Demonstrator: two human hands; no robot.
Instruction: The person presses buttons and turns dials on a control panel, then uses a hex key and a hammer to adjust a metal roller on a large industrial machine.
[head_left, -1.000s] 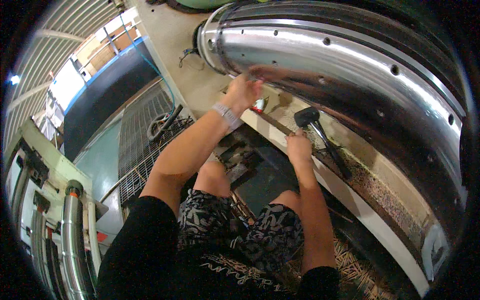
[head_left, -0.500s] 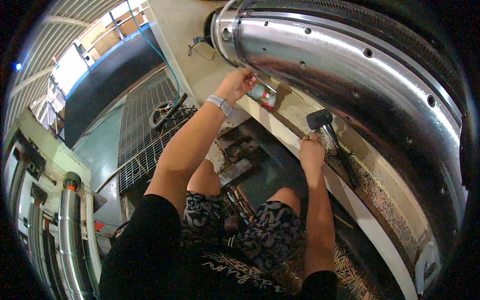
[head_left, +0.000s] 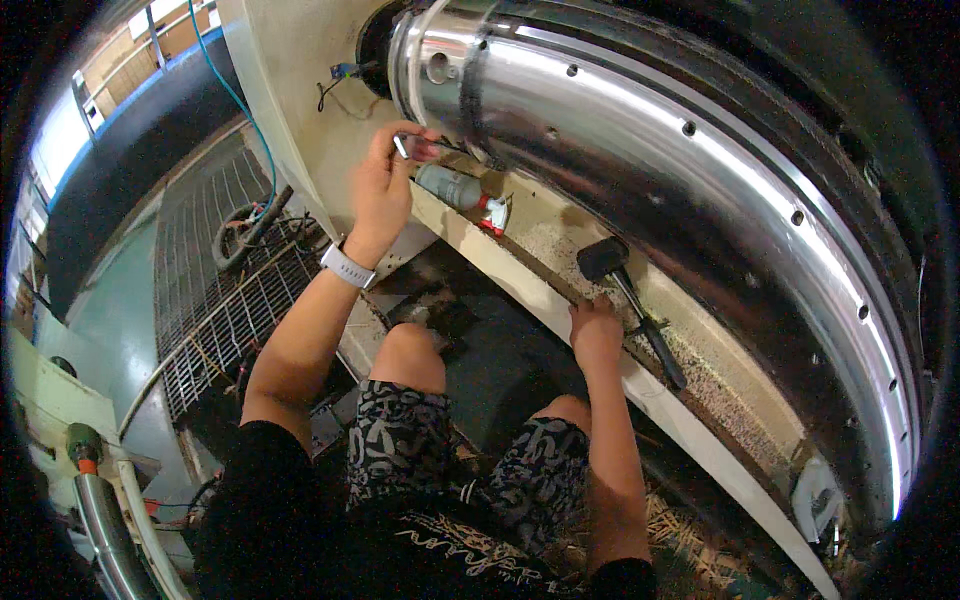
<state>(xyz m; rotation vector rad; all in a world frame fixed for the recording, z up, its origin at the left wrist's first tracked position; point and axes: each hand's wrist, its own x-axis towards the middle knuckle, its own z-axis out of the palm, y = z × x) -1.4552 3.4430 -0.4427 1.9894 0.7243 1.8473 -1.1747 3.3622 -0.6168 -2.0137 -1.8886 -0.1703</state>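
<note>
Left hand (head_left: 380, 190) pinches our small shiny tool (head_left: 418, 147) at upper centre; right hand (head_left: 596, 335) rests, fingers curled, beside the black mallet (head_left: 630, 300).

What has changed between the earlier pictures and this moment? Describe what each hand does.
The left hand has moved from the drum's face toward its end and now pinches a small slim object. The right hand stays on the ledge beside the black mallet. The spray can lies unmoved.
</note>
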